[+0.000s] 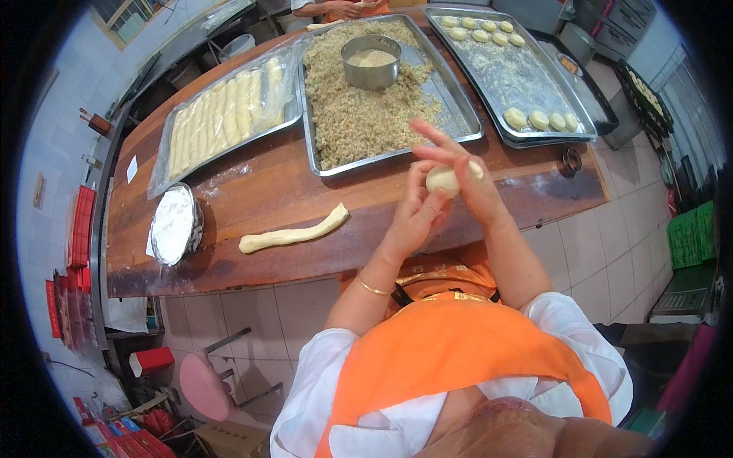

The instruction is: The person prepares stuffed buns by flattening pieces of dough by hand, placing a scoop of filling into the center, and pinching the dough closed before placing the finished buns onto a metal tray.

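Observation:
A pale, round dough ball (443,181) is held between my two hands, above the table's near edge. My left hand (416,212) has its fingers curled around the ball from the left and below. My right hand (479,191) cups it from the right, its longer fingers stretched up and to the left over the ball. Part of the dough is hidden by the fingers. On the table to the left of my hands lies a short rope of dough (294,230). Just beyond them is a large metal tray (359,165) of crumbly filling (343,122).
A metal ring-shaped bowl (371,72) sits in the filling. Dough ropes under plastic fill a left tray (221,114); a right tray (527,88) holds several dough rounds. A bowl of white flour (174,225) stands at left, a small dark ring (570,162) at right. Another person's hands (347,9) show across the table.

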Available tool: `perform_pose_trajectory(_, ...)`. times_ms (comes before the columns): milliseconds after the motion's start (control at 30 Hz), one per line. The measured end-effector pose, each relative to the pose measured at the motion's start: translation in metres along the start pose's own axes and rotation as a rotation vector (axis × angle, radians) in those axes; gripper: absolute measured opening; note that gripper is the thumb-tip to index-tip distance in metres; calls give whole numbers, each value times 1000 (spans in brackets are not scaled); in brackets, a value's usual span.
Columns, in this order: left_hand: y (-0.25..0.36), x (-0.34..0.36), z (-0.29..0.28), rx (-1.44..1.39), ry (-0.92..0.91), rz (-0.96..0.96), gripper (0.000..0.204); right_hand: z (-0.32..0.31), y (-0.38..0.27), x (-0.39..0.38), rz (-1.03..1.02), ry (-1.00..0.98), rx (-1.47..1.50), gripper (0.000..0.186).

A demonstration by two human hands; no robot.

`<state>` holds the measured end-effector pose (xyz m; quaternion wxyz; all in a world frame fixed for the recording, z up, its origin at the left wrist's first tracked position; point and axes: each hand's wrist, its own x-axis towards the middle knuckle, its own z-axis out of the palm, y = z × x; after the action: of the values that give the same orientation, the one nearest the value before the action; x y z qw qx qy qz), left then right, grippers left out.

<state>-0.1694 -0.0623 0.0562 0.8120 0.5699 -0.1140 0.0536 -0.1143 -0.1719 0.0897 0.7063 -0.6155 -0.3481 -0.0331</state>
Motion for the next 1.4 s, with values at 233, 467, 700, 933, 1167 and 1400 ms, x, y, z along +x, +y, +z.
perform_pose_trajectory(233, -16, 6, -23, 173, -230, 99, 53, -26, 11, 0, 46, -267, -21, 70)
perform_pose_trajectory(467, -13, 0, -31, -96, -289, -189, 52, 6, -3, -4, 27, 33, 17, 73)
perform_pose_trajectory(700, -16, 12, 30, 237, 201, 416, 62, -18, 12, -5, 82, -89, 44, 73)
perform_pose_trajectory(933, -11, 8, -27, 97, -279, -5, 51, -7, 3, -3, 11, -100, -12, 73)
perform_pose_trajectory(1167, -11, 0, -12, 52, -132, -48, 54, -2, -6, -6, 112, -3, 42, 71)
perform_pose_trajectory(1400, -11, 0, -1, -105, -24, -4, 43, -16, -5, -6, -11, 70, -692, 46)
